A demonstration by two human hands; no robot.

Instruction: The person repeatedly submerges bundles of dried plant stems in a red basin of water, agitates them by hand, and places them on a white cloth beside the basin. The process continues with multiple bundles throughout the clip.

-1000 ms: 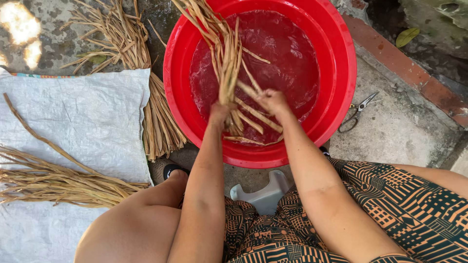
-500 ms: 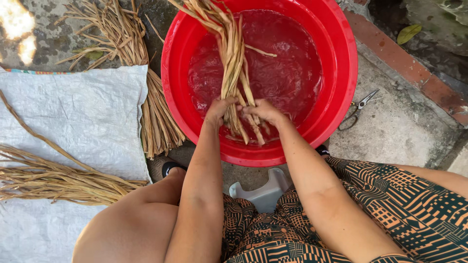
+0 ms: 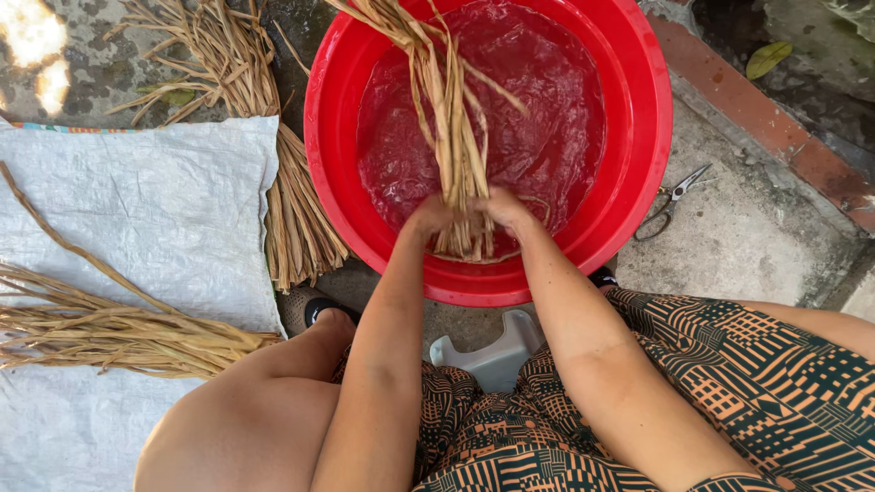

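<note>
A big red plastic basin (image 3: 629, 196) holds rippling water. A bundle of long tan dried plant strips (image 3: 447, 109) runs from the basin's far rim down into the water. My left hand (image 3: 427, 217) and my right hand (image 3: 503, 210) sit side by side near the basin's near wall, both clasped around the lower end of that bundle. The strip ends stick out below my hands, partly under water.
Two more dried strip bundles lie outside: one beside the basin (image 3: 287, 210) on the ground, one on a white woven sack (image 3: 146, 219) at left (image 3: 109, 333). Scissors (image 3: 670, 199) lie right of the basin. A grey low stool (image 3: 497, 355) shows between my knees.
My hands have come together on the bundle and gathered its loose ends. The strips now stand straighter in the basin, and the water ripples more.
</note>
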